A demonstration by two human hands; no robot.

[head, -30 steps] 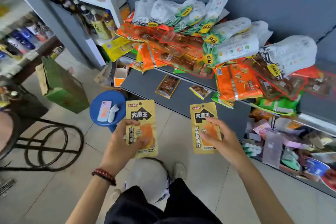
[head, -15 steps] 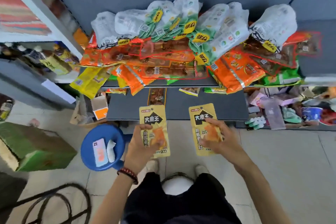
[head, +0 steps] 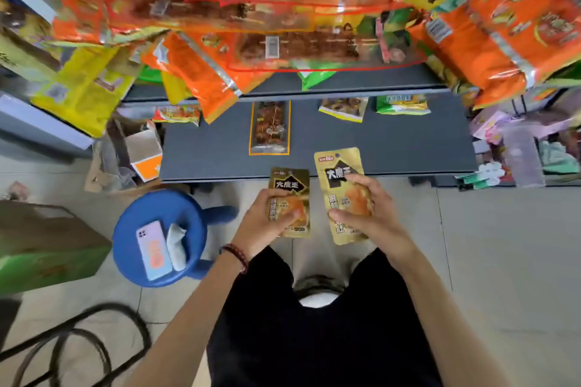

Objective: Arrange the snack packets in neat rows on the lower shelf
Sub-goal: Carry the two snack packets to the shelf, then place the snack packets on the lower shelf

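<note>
Left hand is gripping one gold packet, and right hand is clutching a second gold packet. Both are hovering right at the front edge of the lower shelf, where a brown packet is lying flat.

left gold foil snack packet: gold, black arrow-shaped label, orange picture | right gold foil snack packet: same gold, black, orange | flat metal lower shelf: dark grey | long clear packet: orange border, brown contents | round plastic stool: blue | slim phone: lilac, orange mark | beaded bracelet: dark red | crinkled upper-shelf bags: orange, silver stripe
</note>
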